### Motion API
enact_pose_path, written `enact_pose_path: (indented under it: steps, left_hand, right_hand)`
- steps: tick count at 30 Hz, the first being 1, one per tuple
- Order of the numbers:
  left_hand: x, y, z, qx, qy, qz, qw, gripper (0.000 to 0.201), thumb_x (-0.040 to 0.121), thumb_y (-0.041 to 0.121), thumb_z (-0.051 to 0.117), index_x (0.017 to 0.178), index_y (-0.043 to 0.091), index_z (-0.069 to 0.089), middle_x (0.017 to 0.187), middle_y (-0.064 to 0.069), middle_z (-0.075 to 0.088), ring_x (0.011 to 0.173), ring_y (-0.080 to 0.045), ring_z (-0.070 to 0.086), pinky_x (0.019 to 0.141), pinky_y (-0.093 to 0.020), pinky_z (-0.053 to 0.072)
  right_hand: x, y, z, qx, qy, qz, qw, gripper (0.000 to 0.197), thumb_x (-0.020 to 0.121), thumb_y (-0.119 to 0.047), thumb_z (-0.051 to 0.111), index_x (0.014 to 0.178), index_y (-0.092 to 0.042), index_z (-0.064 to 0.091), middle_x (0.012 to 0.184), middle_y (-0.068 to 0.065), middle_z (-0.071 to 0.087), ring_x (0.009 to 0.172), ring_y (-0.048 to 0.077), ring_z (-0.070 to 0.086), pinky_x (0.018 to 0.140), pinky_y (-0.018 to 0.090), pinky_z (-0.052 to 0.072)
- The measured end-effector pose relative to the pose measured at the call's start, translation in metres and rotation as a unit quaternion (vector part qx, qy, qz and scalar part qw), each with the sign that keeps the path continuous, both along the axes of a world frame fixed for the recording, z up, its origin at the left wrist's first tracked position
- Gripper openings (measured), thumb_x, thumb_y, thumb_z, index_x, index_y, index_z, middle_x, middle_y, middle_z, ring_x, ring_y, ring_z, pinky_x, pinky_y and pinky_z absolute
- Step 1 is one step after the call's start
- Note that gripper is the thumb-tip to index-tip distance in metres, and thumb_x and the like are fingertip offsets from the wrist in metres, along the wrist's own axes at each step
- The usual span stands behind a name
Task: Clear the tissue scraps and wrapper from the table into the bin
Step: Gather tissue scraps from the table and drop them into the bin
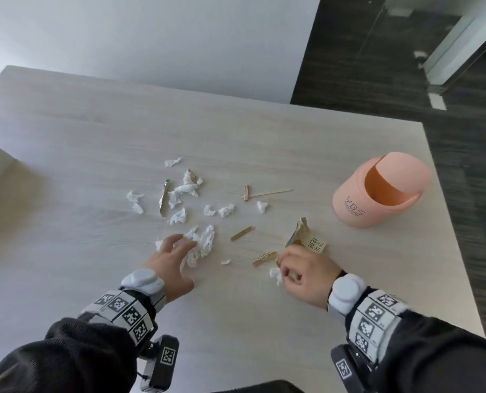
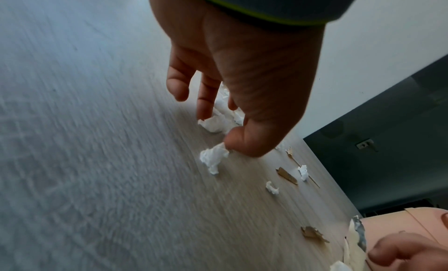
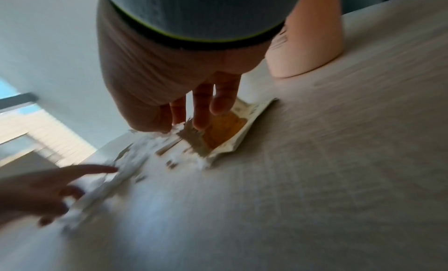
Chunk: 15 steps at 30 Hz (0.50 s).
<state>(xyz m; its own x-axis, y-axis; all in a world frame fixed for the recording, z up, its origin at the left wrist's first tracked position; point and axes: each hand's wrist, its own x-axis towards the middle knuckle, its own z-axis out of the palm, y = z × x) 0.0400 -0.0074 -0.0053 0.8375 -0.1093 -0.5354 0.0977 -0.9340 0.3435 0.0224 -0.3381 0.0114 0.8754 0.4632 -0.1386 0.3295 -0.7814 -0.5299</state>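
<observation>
tissue scraps point(image 1: 192, 194) mid-table point(image 1: 66, 137), wrapper point(image 1: 307, 236) to their right, bin point(image 1: 378, 194) far right

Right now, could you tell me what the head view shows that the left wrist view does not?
Only the head view shows the pink bin's open mouth, the foil strip among the far scraps, and the printed wrapper whole, beside the right hand.

Only the left wrist view shows the left hand from the palm side, its thumb touching a tissue scrap.

Both show the wood-grain table, scattered white tissue, brown stick pieces, and part of the bin.
</observation>
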Motion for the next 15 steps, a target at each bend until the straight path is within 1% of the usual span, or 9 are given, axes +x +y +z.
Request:
enact_pose_path:
  steps: [1,3,5,7,9,10,11,13,15]
  left_hand:
    - [0.000,0.000,0.000,0.005,0.011,-0.016,1.000,0.091,0.065,0.024,0.063,0.145,0.046,0.026,0.158,0.013,0.010,0.124,-0.025,0.051,0.082,-0.031,0.055]
    - [-0.001,-0.001,-0.001,0.010,0.019,-0.036,0.999,0.100,0.064,0.019,0.062,0.148,0.049,0.016,0.159,0.016,0.002,0.136,-0.026,0.040,0.083,-0.032,0.056]
    - [0.000,-0.005,-0.004,0.013,0.023,-0.057,0.998,0.106,0.064,0.020,0.064,0.148,0.051,0.008,0.160,0.017,-0.003,0.139,-0.025,0.034,0.083,-0.032,0.056]
    - [0.001,-0.009,-0.008,0.015,0.021,-0.073,0.997,0.106,0.068,0.016,0.065,0.149,0.049,0.007,0.161,0.013,0.001,0.133,-0.025,0.042,0.079,-0.027,0.055]
    - [0.005,-0.014,-0.011,0.013,0.009,-0.071,0.997,0.100,0.072,0.007,0.063,0.150,0.046,0.013,0.158,0.012,0.011,0.117,-0.022,0.054,0.070,-0.021,0.051]
    - [0.007,-0.016,-0.013,0.013,0.004,-0.067,0.998,0.095,0.075,0.004,0.061,0.149,0.044,0.018,0.155,0.012,0.017,0.109,-0.020,0.057,0.067,-0.020,0.049]
    - [0.008,-0.017,-0.014,0.013,0.000,-0.062,0.998,0.088,0.077,0.003,0.059,0.147,0.043,0.026,0.151,0.012,0.022,0.104,-0.019,0.059,0.068,-0.020,0.049]
    - [0.011,-0.018,-0.014,0.011,-0.013,-0.057,0.998,0.067,0.081,0.006,0.058,0.138,0.038,0.044,0.144,0.010,0.034,0.099,-0.018,0.062,0.072,-0.023,0.051]
    - [0.013,-0.019,-0.012,0.011,-0.025,-0.056,0.998,0.048,0.083,0.013,0.058,0.126,0.033,0.057,0.134,0.007,0.047,0.098,-0.017,0.062,0.078,-0.026,0.052]
  right_hand:
    - [-0.004,0.007,-0.004,-0.011,0.009,0.037,0.999,0.002,0.076,-0.027,0.056,0.076,-0.024,0.057,0.100,-0.011,0.060,0.065,0.010,0.055,0.055,0.030,0.050]
    - [-0.010,0.017,-0.014,-0.062,0.035,0.077,0.994,0.008,0.079,-0.030,0.053,0.079,-0.025,0.059,0.114,-0.010,0.057,0.071,0.016,0.061,0.055,0.032,0.052]
    - [-0.012,0.019,-0.023,-0.096,0.040,0.057,0.993,0.010,0.079,-0.031,0.052,0.078,-0.024,0.059,0.126,-0.010,0.051,0.077,0.019,0.063,0.055,0.032,0.052]
    - [-0.014,0.017,-0.028,-0.125,0.048,0.030,0.991,0.011,0.079,-0.031,0.050,0.078,-0.023,0.058,0.131,-0.011,0.046,0.082,0.019,0.061,0.057,0.033,0.052]
    - [-0.014,0.015,-0.031,-0.139,0.057,0.032,0.988,0.012,0.081,-0.029,0.048,0.080,-0.022,0.058,0.127,-0.009,0.048,0.086,0.019,0.058,0.060,0.034,0.052]
    - [-0.014,0.014,-0.032,-0.144,0.064,0.032,0.987,0.012,0.083,-0.027,0.048,0.082,-0.021,0.058,0.123,-0.006,0.050,0.084,0.019,0.057,0.059,0.034,0.051]
    - [-0.014,0.012,-0.034,-0.147,0.064,0.027,0.987,0.012,0.084,-0.025,0.047,0.084,-0.019,0.058,0.116,-0.004,0.052,0.080,0.020,0.054,0.056,0.031,0.046]
    - [-0.012,0.012,-0.035,-0.153,0.074,0.006,0.985,0.012,0.086,-0.022,0.046,0.087,-0.016,0.057,0.105,0.000,0.054,0.073,0.020,0.048,0.051,0.028,0.033]
    - [-0.011,0.015,-0.034,-0.144,0.088,-0.006,0.986,0.013,0.087,-0.020,0.046,0.089,-0.014,0.058,0.102,0.003,0.056,0.074,0.024,0.051,0.056,0.030,0.033]
